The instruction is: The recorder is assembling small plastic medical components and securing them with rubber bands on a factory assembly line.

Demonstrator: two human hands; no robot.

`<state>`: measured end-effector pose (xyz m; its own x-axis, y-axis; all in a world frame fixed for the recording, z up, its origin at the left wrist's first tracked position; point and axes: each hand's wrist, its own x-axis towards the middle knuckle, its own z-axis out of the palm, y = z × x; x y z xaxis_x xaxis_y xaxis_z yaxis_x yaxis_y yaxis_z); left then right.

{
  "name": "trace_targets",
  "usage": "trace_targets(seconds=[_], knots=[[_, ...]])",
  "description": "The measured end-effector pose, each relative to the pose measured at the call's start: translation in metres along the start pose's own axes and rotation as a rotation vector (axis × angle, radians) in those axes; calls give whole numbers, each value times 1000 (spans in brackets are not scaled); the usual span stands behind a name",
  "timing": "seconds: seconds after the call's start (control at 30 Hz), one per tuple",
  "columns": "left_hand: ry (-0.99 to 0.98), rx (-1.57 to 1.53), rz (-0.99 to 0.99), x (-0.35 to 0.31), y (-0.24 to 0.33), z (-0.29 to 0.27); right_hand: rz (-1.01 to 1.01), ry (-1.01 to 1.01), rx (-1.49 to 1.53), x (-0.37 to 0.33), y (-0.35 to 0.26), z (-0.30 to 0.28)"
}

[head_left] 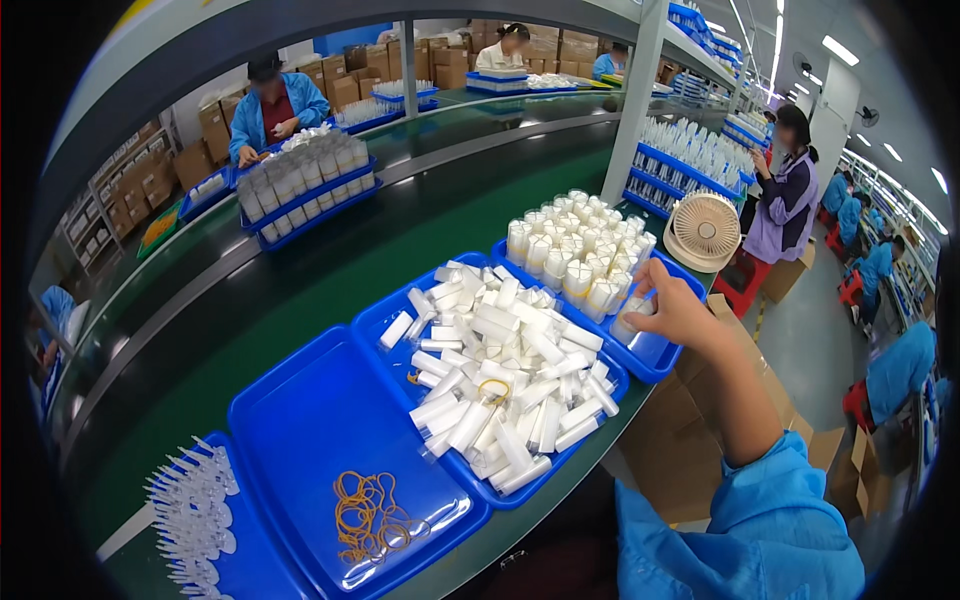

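Observation:
My right hand (pixel 678 305) reaches from a blue sleeve over the right-hand blue tray (pixel 652 372). Its thumb and fingers close around a small bundle of clear-wrapped white tubes (pixel 634 322); the palm hides part of it. Behind it in the same tray, several similar bundles (pixel 575 240) stand upright, packed close together. Left of them, a second blue tray (pixel 372 322) holds a heap of loose white tubes in clear wrap (pixel 500 350). A yellow rubber band (pixel 494 389) lies on this heap. My left hand is out of the picture.
A third blue tray (pixel 300 420) holds tan rubber bands (pixel 370 515). Farther left lie clear pointed plastic pieces (pixel 195 520). A round beige fan (pixel 703 232) stands beyond the bundles, near a grey post (pixel 637 100). Cardboard boxes (pixel 690 430) sit below my arm. Co-workers sit across the green conveyor (pixel 430 210).

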<state>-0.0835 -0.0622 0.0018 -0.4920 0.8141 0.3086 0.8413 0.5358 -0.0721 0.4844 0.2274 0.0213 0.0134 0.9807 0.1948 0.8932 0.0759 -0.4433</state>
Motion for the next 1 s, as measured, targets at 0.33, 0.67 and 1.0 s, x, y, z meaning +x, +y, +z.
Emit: trace_targets(seconds=[0.33,0.67,1.0], knots=[[299,-229,120,-2,-4,8,-71,143,7,5,8,25],[587,-1010,-143,-31,34,12,-555,101,-33,-21,-153,36],[-64,-2040,-111,-38,131,9,-1095,-676,-516,-6,-286,124]])
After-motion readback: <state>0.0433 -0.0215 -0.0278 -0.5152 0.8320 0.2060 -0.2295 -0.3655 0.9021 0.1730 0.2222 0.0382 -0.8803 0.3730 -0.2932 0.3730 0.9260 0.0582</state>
